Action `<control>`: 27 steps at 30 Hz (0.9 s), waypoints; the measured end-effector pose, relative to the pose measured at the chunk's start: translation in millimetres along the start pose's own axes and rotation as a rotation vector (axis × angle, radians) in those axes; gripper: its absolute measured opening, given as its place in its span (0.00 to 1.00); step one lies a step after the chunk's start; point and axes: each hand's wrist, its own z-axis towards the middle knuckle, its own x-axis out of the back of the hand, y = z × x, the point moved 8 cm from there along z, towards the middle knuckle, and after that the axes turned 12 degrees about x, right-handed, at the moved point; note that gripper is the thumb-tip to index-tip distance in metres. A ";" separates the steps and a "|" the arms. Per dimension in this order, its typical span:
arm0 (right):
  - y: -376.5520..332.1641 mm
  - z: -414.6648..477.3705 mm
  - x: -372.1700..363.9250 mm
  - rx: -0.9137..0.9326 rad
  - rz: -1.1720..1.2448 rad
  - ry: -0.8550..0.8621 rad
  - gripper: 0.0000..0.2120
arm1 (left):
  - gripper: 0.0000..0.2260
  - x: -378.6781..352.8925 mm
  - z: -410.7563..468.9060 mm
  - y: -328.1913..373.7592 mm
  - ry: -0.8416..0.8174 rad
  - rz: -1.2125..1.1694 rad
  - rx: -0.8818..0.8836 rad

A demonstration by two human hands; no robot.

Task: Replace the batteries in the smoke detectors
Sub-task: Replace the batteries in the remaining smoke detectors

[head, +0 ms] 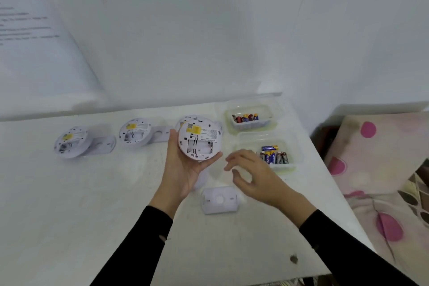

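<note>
**Open detector in the left hand, right hand free**

The left hand (pixel 183 169) gripped a round white smoke detector (pixel 199 140) above the table (pixel 92 193), thumb and fingers curled round its rim, the empty battery bay facing up. The right hand (pixel 253 176) hovered beside it, fingers loosely apart and holding nothing, in front of the near battery tub (pixel 298 153). The detector carried a yellow sticker (pixel 196 130) and what may have been a QR code; its print was too blurred to read.

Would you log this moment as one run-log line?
left hand: holds smoke detector, compartment empty | right hand: open, beside nearer battery tray | backplate: on table
</note>
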 end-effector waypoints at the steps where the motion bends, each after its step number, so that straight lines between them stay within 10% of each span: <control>1: 10.8 13.1 16.0 -0.024 -0.014 0.064 0.09 | 0.29 -3.8 3.3 1.8 0.004 -0.034 -0.002; 9: 144.4 95.9 65.0 -0.593 -0.290 -0.143 0.10 | 0.27 -30.6 27.8 5.6 0.020 -0.081 -0.013; 17: 177.1 99.3 51.2 -0.733 -0.232 -0.221 0.11 | 0.24 -38.9 35.3 -0.3 0.045 -0.071 0.000; 27: 39.1 72.0 94.6 -0.382 0.550 0.717 0.08 | 0.22 -31.7 41.7 4.6 0.089 -0.115 -0.117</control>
